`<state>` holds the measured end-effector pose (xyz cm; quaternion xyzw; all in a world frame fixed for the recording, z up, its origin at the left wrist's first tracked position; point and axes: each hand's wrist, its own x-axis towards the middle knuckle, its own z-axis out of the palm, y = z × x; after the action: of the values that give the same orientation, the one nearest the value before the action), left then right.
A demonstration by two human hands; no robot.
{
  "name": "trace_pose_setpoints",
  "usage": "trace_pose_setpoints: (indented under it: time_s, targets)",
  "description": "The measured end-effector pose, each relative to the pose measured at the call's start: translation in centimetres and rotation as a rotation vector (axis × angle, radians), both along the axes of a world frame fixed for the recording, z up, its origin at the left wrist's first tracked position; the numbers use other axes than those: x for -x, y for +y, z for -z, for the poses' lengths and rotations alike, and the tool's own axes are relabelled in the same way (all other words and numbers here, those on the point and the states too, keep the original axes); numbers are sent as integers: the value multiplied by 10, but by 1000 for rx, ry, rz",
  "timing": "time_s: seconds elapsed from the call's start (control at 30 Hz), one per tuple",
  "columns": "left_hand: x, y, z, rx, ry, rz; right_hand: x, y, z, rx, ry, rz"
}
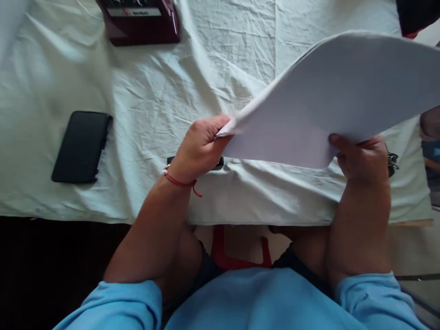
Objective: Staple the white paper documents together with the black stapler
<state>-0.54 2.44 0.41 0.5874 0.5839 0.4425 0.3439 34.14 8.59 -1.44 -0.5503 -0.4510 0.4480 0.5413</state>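
A bench (144, 91) draped in a creased white cloth (206, 59) fills the view, its near edge running from 9 to 3 o'clock. Above it, toward 2 o'clock, a large white sheet of paper (337, 91) is held off the cloth, bowed upward, its long axis running from 8 o'clock up to 2 o'clock and its far end leaving the picture at the right. The left hand (199, 149), a red thread bracelet (180, 182) at its wrist, pinches the sheet's near-left corner between thumb and curled fingers. The right hand (360, 158) grips the lower edge at 4 o'clock, fingers closed under the paper. A dark red box (140, 23) sits at 11 o'clock; what it holds cannot be made out. A black phone (81, 146) lies flat at 9 o'clock, well apart from the hands. A small black object (220, 161) shows just beside the left hand, mostly hidden.
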Motion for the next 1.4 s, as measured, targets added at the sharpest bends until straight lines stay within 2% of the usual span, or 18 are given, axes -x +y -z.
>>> trace_pose_setpoints:
  time_s: [0.1, 0.27, 0.47, 0.73, 0.83, 0.97, 1.2, 1.4]
  targets:
    - [0, 0, 3, 1, -60, 7, 5, -2, -2, -47, 27, -31]
    - [-1, 2, 1, 9, -222, -9, 3, -3, -4, -40, 77, 42]
    - [2, 4, 4, 53, -197, -14, 0, 2, -3, -9, 104, 85]
    - [0, 3, 4, 59, -148, -132, 6, 0, -4, 75, 97, 83]
    - [1, 5, 4, 50, -227, -56, 9, 2, -8, 96, 121, 148]
    - [2, 3, -2, 119, -256, 65, 12, 6, -13, 135, 145, 215]
    - [3, 2, -5, 135, -201, -8, 13, 5, -14, 132, 152, 189]
    - [2, 5, -1, 139, -393, -34, 8, 4, -10, 129, 149, 154]
